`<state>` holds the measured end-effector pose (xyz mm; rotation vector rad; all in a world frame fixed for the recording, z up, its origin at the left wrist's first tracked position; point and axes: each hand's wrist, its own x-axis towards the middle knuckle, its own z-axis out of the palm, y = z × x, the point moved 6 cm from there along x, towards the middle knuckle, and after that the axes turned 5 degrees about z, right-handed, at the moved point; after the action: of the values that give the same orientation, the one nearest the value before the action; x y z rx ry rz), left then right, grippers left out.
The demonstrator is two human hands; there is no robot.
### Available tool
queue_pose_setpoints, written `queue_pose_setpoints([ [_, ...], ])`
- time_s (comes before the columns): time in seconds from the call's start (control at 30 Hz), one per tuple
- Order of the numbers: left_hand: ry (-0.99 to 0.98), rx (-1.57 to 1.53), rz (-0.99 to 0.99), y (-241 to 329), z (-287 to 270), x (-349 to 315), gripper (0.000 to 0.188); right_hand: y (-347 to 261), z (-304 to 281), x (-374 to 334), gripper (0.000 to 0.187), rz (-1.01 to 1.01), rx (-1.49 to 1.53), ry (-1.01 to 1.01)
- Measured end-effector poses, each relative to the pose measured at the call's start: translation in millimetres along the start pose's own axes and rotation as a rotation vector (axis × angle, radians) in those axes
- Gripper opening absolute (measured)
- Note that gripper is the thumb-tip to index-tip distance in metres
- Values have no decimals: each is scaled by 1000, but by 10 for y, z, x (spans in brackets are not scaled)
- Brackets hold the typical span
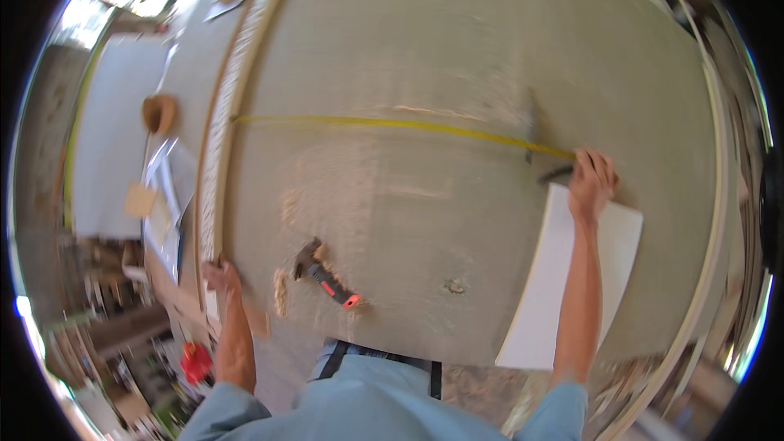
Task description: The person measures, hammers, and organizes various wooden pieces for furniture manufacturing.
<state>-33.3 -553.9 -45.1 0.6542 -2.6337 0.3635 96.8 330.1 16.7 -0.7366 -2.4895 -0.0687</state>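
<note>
A yellow tape measure (425, 126) runs across the broad grey-green tabletop (425, 220). Its left end meets a long wooden piece (219, 155) with a whitish, crinkled strip along its top. At the tape's right end, my right hand (594, 184) is closed on it, above a white panel (539, 294); whether the case is in my palm is hidden. My left hand (220, 278) is closed around the near end of the long wooden piece. Between my hands lies a claw hammer (327, 273) with a black and red grip.
Wood shavings and dust (282, 290) lie near the hammer. Beside my right hand is a dark curved object (557, 173), blurred. Left of the wooden piece are a brown tape roll (159, 114) and plastic-wrapped papers (167, 196). A red object (195, 362) sits low at left.
</note>
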Motion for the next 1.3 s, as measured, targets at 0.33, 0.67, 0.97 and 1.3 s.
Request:
queue_pose_setpoints([
  [0.33, -48, -232, -59, 61, -573, -78, 34, -229, -68, 83, 16, 5, 14, -77],
  [0.67, -85, -8, -3, -159, -102, 66, 32, -106, -29, 54, 17, -10, -45, -38],
  [0.97, -153, -160, -42, 0, -405, 0, 40, -108, -66, 78, 17, 38, 128, 8],
  [1.3, -150, -187, -43, -39, -427, 68, 40, -126, -79, 68, 17, 52, 154, 7],
])
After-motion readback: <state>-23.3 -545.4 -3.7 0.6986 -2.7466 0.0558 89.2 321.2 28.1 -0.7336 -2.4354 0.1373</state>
